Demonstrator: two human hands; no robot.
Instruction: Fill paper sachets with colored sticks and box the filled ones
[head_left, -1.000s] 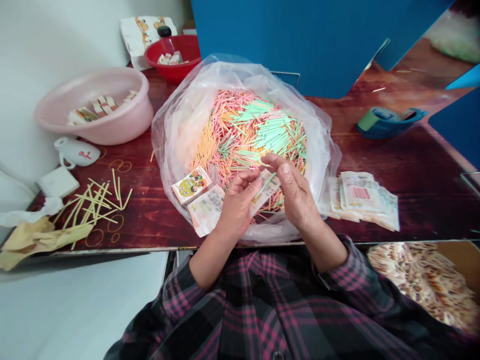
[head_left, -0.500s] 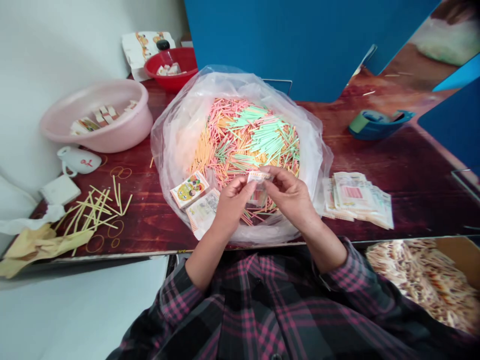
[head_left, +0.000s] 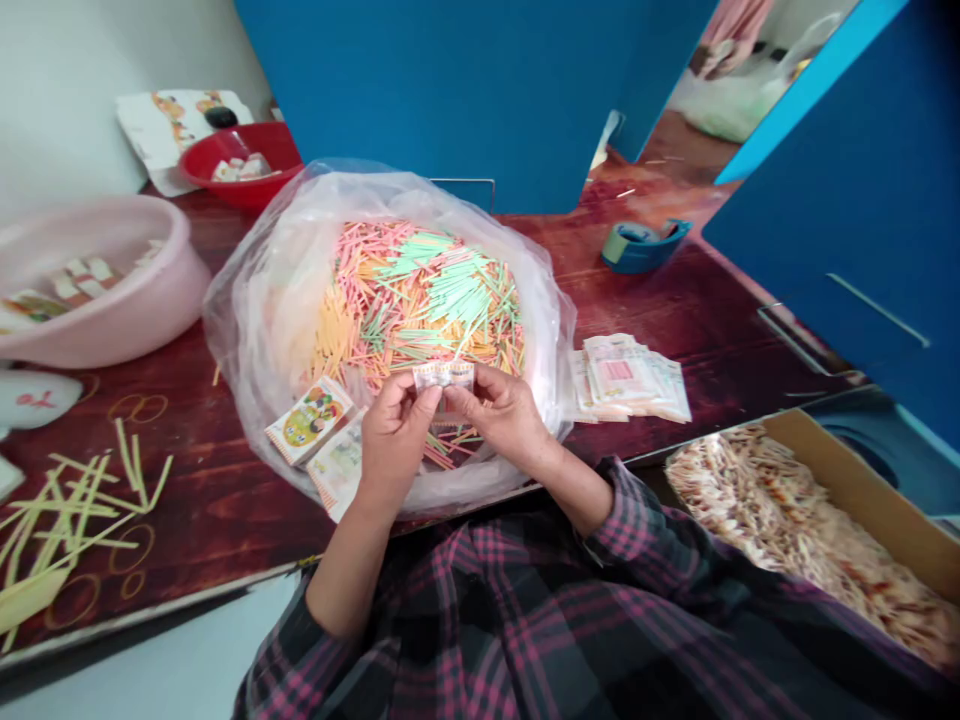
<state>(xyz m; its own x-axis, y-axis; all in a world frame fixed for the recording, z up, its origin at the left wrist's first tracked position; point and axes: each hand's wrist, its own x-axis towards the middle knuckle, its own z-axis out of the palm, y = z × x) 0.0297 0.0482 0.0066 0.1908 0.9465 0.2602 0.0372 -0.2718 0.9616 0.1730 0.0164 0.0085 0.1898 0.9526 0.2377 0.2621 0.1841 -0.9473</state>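
Note:
A small printed plastic packet (head_left: 444, 375) is stretched between my hands at its upper edge. My left hand (head_left: 396, 432) pinches one end between thumb and fingers, and my right hand (head_left: 504, 412) pinches the other. Both are over the near side of a clear plastic bag (head_left: 259, 330), rolled open and full of thin pink, orange and green sticks (head_left: 457, 290). Beside my left hand, a packet with a yellow cartoon print (head_left: 309, 420) and a paler packet (head_left: 337, 468) lie on the bag's edge. The lower part of the held packet is hard to make out.
Stacked flat packets (head_left: 630, 380) lie right of the bag, before a blue tape dispenser (head_left: 641, 255). A cardboard box (head_left: 862, 490) of pale pieces stands lower right. Pink (head_left: 142, 310) and red (head_left: 217, 150) basins stand left, near loose yellow strips (head_left: 75, 500). Another person's hand (head_left: 716, 60) shows beyond blue partitions.
The view has turned right, so everything sits further left. My right hand has come down from above the packet's top edge to pinch its end, and the edge now lies straight between both hands.

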